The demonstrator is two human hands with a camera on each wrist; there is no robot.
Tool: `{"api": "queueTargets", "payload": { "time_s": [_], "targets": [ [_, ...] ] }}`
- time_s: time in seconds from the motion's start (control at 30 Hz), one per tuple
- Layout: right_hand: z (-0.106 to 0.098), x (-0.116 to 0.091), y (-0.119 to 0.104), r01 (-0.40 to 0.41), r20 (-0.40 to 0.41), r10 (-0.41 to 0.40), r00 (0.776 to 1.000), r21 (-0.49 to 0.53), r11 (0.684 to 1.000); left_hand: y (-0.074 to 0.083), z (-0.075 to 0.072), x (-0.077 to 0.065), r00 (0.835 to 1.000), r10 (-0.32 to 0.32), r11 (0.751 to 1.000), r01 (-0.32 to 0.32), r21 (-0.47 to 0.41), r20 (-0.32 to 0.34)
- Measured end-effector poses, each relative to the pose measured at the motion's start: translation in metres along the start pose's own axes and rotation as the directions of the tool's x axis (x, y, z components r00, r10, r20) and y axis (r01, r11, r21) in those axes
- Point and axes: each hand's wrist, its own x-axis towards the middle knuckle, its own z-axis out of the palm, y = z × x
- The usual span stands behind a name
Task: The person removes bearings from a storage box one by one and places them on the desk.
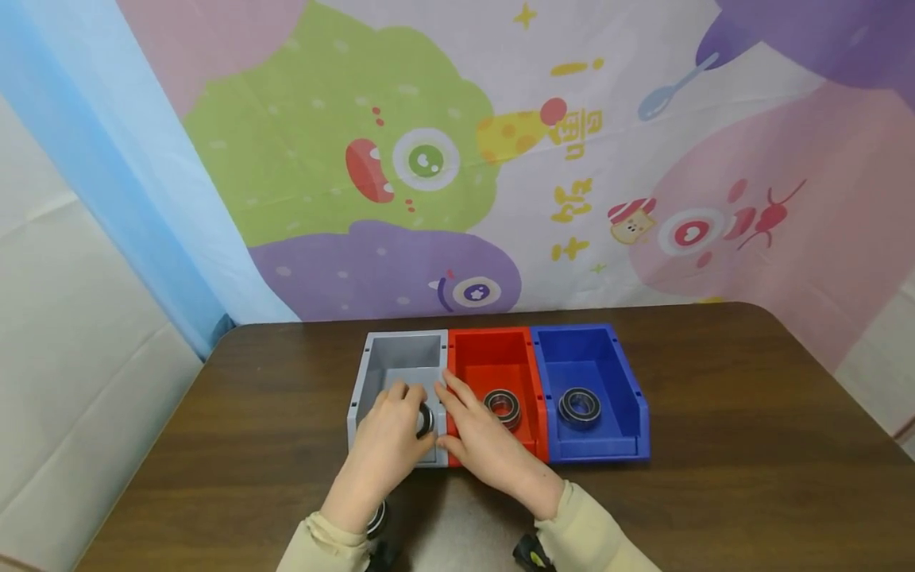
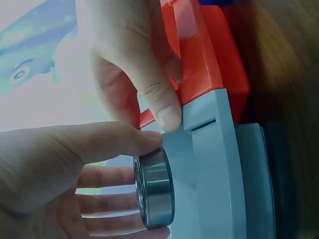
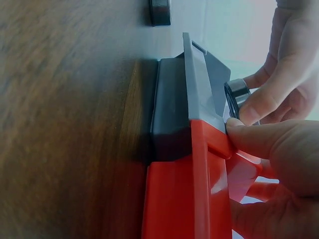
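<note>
My left hand [image 1: 386, 433] pinches a steel ball bearing [image 2: 158, 189] on edge between thumb and fingers, inside the open front of the grey bin [image 1: 407, 349]. My right hand [image 1: 482, 437] rests at the wall where the grey bin meets the red bin [image 1: 493, 349]. Its thumb touches the front corner of that rim, with the fingers stretched out along the divider. A second bearing [image 1: 516, 410] lies flat in the red bin, partly behind the right hand. In the blue bin [image 1: 579, 349] another bearing [image 1: 566, 410] lies flat.
One more bearing [image 1: 379, 520] sits on the brown wooden table [image 1: 715, 445], partly covered by the left forearm. The three bins stand side by side near the table's back edge. Behind them hangs a cartoon-printed cloth [image 1: 429, 79].
</note>
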Motion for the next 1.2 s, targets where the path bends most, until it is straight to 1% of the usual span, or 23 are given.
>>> {"api": "queueTargets", "payload": {
  "time_s": [0.27,0.5,0.67,0.8,1.03,1.2],
  "targets": [
    [-0.001,0.000,0.000,0.002,-0.001,-0.002,1.000,0.003,1.000,-0.001,-0.003,-0.012,0.998,0.056,0.998,-0.056,-0.003,0.003],
    [-0.001,0.000,0.000,-0.002,-0.004,0.002,1.000,0.003,1.000,0.003,-0.002,-0.021,0.997,0.069,0.998,-0.069,-0.008,0.044],
    [-0.001,0.000,0.000,-0.004,-0.001,0.004,1.000,0.007,1.000,0.005,-0.005,-0.029,0.993,0.061,0.998,-0.060,-0.011,0.096],
    [0.000,0.000,0.000,-0.005,0.001,0.005,1.000,0.012,1.000,0.006,-0.006,-0.037,0.988,0.073,0.997,-0.073,-0.004,0.138],
    [-0.001,0.000,0.000,-0.003,-0.006,0.004,1.000,0.023,1.000,0.008,-0.006,-0.043,0.974,0.132,0.989,-0.143,0.047,0.186],
    [-0.001,0.000,0.000,0.009,-0.009,-0.009,1.000,0.018,1.000,0.010,-0.004,-0.046,0.957,0.179,0.980,-0.193,0.041,0.230]
  ]
}}
